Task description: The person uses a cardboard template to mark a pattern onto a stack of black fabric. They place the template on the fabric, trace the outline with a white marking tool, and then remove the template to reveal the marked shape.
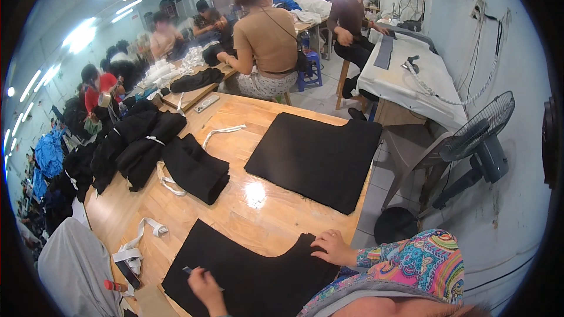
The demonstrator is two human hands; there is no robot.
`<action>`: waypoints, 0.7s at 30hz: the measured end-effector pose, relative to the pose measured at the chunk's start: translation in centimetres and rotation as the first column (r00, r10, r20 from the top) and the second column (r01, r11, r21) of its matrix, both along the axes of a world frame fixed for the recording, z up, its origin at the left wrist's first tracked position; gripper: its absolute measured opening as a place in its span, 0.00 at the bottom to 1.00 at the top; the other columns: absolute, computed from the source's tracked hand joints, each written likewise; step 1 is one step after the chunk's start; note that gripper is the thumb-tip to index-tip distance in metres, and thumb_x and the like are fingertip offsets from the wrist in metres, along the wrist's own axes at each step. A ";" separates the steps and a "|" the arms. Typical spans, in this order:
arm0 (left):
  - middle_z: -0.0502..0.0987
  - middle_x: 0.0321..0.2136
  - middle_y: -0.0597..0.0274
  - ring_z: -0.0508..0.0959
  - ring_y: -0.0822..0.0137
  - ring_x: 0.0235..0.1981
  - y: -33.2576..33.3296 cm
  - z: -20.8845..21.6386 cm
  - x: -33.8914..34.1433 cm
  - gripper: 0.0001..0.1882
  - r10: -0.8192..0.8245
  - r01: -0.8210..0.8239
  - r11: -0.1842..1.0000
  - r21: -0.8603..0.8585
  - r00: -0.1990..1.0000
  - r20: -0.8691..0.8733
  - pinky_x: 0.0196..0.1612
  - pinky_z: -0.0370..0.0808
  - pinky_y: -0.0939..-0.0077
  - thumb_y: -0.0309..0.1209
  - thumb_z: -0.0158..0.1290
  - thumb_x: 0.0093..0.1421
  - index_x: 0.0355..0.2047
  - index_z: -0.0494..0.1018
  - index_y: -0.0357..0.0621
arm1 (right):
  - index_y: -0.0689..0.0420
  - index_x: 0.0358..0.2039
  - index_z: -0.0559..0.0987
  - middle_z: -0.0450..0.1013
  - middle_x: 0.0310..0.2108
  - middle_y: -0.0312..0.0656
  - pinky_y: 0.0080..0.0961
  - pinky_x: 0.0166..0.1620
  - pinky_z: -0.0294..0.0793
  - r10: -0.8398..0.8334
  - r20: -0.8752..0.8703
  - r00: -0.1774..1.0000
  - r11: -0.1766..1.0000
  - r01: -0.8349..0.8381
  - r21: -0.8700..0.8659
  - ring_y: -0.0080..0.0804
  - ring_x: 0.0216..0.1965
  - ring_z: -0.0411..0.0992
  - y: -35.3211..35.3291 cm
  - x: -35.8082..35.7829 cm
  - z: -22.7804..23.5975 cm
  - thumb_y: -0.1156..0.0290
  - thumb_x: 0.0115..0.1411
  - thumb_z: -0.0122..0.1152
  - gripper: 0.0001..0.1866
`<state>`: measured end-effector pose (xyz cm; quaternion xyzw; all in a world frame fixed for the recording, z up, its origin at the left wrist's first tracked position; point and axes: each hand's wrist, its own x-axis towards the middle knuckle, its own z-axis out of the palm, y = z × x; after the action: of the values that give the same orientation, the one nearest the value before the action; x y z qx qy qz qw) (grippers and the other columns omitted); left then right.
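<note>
Cut black fabric pieces (252, 276), with a curved notch in the far edge, lie on the wooden table in front of me. My left hand (205, 290) is closed over their left part, pinching a small slim tool (187, 270) with a grey-blue end; most of it is hidden by the fingers. On the right corner of the same fabric, beside the notch, my right hand (333, 248) rests with fingers spread, holding nothing. Farther off, near the table's right edge, sits a neat stack of similar black pieces (317, 158).
Rolled black fabric bundles (197, 167) tied with white strips crowd the table's left side. White tape (144, 235) and a red-ended tool (116, 286) lie near left. Right of the table stand a chair (414, 147) and a fan (484, 141). Co-workers (264, 35) sit beyond.
</note>
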<state>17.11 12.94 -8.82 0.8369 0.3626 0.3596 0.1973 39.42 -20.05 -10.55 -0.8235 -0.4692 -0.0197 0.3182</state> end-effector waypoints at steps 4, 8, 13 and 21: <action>0.71 0.30 0.55 0.70 0.56 0.35 -4.8 0.0 7.0 0.12 -0.087 0.069 0.950 -0.304 0.995 -0.045 0.41 0.67 0.64 0.24 0.59 0.49 0.34 0.70 0.39 | 0.50 0.35 0.77 0.70 0.38 0.38 0.38 0.51 0.60 -0.068 -0.040 0.997 0.996 0.070 0.047 0.38 0.44 0.66 0.0 0.1 -0.2 0.56 0.51 0.63 0.15; 0.70 0.26 0.60 0.70 0.57 0.31 -6.0 -1.0 9.1 0.10 -0.107 0.092 0.988 -0.128 0.987 -0.119 0.39 0.62 0.65 0.26 0.60 0.50 0.30 0.69 0.42 | 0.50 0.31 0.77 0.69 0.36 0.37 0.38 0.50 0.59 -0.116 -0.067 0.991 0.991 0.120 0.058 0.38 0.43 0.66 0.3 0.1 -0.1 0.57 0.51 0.63 0.12; 0.71 0.26 0.61 0.70 0.58 0.33 -6.3 -1.5 10.0 0.07 -0.125 0.104 0.988 -0.116 0.974 -0.191 0.39 0.62 0.64 0.24 0.57 0.51 0.28 0.68 0.43 | 0.51 0.29 0.76 0.68 0.37 0.38 0.39 0.51 0.58 -0.106 -0.122 0.987 0.994 0.108 0.010 0.40 0.44 0.64 0.3 0.3 0.2 0.60 0.51 0.63 0.10; 0.70 0.26 0.57 0.70 0.53 0.33 -5.0 -1.2 11.0 0.09 -0.014 -0.004 0.992 -0.126 0.990 -0.138 0.40 0.62 0.61 0.25 0.57 0.52 0.28 0.66 0.42 | 0.50 0.28 0.75 0.68 0.36 0.37 0.38 0.51 0.55 -0.072 -0.163 0.984 0.995 0.082 0.057 0.38 0.44 0.63 0.4 0.5 -0.6 0.62 0.52 0.62 0.08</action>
<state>28.15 7.89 -10.01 0.8466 0.3953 0.2766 0.2248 39.92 -19.65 -11.20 -0.8294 -0.4091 0.0195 0.3799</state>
